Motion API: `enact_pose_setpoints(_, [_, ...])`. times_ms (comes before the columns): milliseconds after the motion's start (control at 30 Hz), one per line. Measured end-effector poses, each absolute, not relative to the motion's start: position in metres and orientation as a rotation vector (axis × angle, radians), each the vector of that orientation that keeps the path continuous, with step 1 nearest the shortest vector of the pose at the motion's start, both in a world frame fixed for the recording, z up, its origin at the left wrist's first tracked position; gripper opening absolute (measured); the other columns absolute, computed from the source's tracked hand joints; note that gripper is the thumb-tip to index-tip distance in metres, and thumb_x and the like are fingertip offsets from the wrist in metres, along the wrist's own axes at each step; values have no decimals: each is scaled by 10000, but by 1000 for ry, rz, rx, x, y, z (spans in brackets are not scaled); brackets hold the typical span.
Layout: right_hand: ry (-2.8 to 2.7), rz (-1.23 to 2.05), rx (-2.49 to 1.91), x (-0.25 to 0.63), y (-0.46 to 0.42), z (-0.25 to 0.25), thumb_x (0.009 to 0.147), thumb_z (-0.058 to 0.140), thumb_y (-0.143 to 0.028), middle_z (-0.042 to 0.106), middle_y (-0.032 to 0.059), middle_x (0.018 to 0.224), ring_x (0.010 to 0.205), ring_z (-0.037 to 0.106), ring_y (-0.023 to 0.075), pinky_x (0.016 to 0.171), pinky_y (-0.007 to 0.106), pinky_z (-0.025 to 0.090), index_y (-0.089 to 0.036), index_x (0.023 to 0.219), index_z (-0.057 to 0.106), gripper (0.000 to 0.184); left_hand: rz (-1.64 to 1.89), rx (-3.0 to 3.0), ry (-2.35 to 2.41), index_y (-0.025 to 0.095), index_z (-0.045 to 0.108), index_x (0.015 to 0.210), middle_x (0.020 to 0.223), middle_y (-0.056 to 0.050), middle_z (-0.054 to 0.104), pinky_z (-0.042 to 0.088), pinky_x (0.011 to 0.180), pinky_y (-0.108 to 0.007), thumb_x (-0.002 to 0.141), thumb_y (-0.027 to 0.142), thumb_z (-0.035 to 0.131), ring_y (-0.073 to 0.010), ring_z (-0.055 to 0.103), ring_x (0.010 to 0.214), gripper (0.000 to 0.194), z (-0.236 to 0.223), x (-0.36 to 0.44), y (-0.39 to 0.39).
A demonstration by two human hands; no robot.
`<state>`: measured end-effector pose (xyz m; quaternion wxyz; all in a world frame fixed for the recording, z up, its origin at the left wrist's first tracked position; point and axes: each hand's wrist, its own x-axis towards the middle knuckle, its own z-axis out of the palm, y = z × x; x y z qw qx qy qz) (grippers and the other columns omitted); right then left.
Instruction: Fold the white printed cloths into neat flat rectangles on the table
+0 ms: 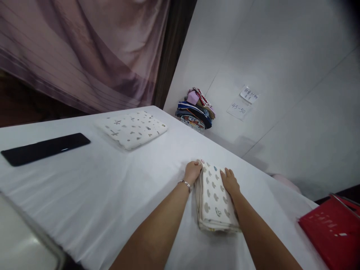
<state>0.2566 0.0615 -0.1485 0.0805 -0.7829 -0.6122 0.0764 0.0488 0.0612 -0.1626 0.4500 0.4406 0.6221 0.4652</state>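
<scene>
A folded cream cloth (214,198) printed with grey mushroom shapes lies on the white-covered table (112,187). My left hand (192,171), with a bracelet at the wrist, curls over the cloth's far left corner, fingers closed on its edge. My right hand (230,181) lies flat on the cloth's right side with fingers stretched out. Both forearms reach in from the bottom of the view.
A second folded patterned cloth (132,129) lies at the far side of the table. A long black pad (45,148) sits to the left. A pile of coloured clothes (196,110) rests on the floor by the wall. A red basket (334,228) stands at the right.
</scene>
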Motion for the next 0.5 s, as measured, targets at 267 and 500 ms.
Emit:
enact_pose_setpoints(267, [-1815, 234, -2360, 256, 61, -149, 876, 196, -579, 193, 60, 1509, 1319, 292, 304, 1050, 460, 262, -225, 1429, 275, 662, 1151, 1128, 1568, 154, 650, 717, 739, -55, 676, 368, 588, -224, 684, 234, 564, -152, 594, 698, 122, -164, 47, 64])
enact_pose_setpoints(500, [-1824, 235, -2349, 261, 63, -152, 884, 213, -563, 193, 78, 1508, 1330, 279, 284, 1056, 451, 255, -220, 1433, 267, 650, 1017, 1155, 1596, 152, 602, 592, 577, -57, 610, 319, 492, -240, 704, 319, 549, -159, 564, 573, 208, -164, 41, 74])
